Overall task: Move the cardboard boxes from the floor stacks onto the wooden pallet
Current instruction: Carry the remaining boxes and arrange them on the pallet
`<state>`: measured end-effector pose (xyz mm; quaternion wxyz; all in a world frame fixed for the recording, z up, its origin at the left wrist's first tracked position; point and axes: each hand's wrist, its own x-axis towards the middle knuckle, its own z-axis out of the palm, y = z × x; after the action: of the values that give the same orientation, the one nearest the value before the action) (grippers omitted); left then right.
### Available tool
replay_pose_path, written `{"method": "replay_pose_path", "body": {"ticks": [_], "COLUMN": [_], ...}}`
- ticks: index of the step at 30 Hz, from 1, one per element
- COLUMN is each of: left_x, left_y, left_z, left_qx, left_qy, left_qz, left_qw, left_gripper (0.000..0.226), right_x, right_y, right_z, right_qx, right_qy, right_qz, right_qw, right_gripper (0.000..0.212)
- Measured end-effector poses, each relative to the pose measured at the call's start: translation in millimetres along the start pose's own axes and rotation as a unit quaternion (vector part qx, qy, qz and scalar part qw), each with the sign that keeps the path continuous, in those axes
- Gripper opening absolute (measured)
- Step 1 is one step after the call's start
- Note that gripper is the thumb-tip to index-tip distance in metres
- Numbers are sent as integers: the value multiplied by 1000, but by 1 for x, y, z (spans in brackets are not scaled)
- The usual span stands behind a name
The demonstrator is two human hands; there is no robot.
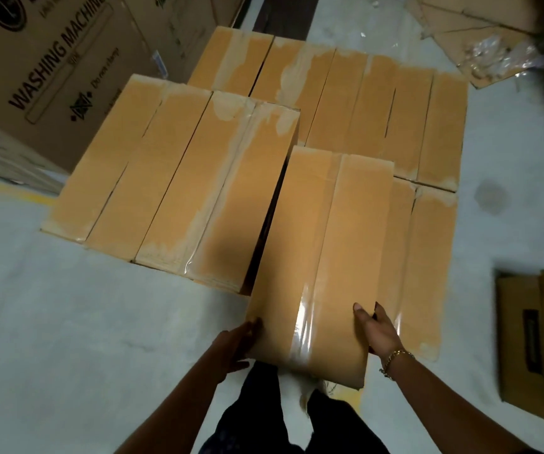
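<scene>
Left hand (236,345) and right hand (378,332) hold a long box (323,244) by its near end.
The hands are apart: the left grips the near left corner, the right clamps the right edge, thumb on top. The box points away, over lower boxes (426,263) on the right, just beside a taller stack (172,178) on the left. A further row (362,103) lies beyond; a washing-machine carton (51,60) stands far left.

taped box (323,244) held by left hand (236,344), right hand (380,332)
</scene>
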<state>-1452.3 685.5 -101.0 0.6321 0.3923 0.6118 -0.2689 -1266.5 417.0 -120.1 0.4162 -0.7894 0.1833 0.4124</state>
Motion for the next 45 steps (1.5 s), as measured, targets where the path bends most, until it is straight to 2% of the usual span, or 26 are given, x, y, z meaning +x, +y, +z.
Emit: {"method": "replay_pose_path", "body": {"ticks": [2,4,6,10,13,16,18,19,20,21,22,23,24,26,29,32,36,41,45], "left_x": [7,9,14,13,10,12,6,2,-1,-2,1,4,7,14,22,36,49,46,44], "left_y": [5,11,13,22,28,34,36,34,30,25,20,16,16,23,42,52,50,49,53], "left_z": [-5,-8,-10,-10,-9,-12,-18,-21,-27,-33,-41,-49,-56,-63,-63,-61,-59,-58,-59], "left_qx": [0,-8,-6,-7,-52,-60,-31,24,116,229,337,422,477,534,581,623,654,648,651], "left_qy": [-18,-21,-9,16,8,3,-3,12,45,98,163,214,233,230,205,180,151,155,151], "left_qz": [2,8,18,57,86,130,144,165,204,256,319,387,448,532,575,573,539,548,560], "left_qw": [1000,1000,1000,998,995,990,989,986,971,934,870,792,720,615,538,501,510,505,489], "left_gripper": [91,84,81,95,101,98,94,90,83,72,61,53,51,60,97,123,122,117,116], "right_x": [-1,-1,-2,9,17,31,40,40,34,26,18,7,-3,-22,-36,-44,-58,-55,-52], "right_y": [3,0,-5,-14,-29,-42,-46,-49,-52,-55,-55,-52,-47,-34,-3,27,47,47,44], "right_z": [4,8,10,13,15,12,9,9,9,9,10,12,14,18,27,35,44,56,53], "right_qx": [-14,-14,-16,-8,-2,-13,-23,-30,-37,-45,-53,-63,-76,-106,-142,-147,-185,-210,-230], "right_qy": [27,44,54,73,84,79,74,70,66,64,65,63,57,37,25,8,0,63,98], "right_qz": [-23,-46,-52,-53,-54,-54,-47,-49,-58,-68,-75,-85,-94,-113,-119,-132,-137,-129,-140], "right_qw": [999,998,997,996,995,995,996,996,995,995,994,992,991,987,982,980,973,967,958], "right_gripper": [77,79,66,54,59,76,77,74,71,70,71,75,81,101,135,142,156,136,123]}}
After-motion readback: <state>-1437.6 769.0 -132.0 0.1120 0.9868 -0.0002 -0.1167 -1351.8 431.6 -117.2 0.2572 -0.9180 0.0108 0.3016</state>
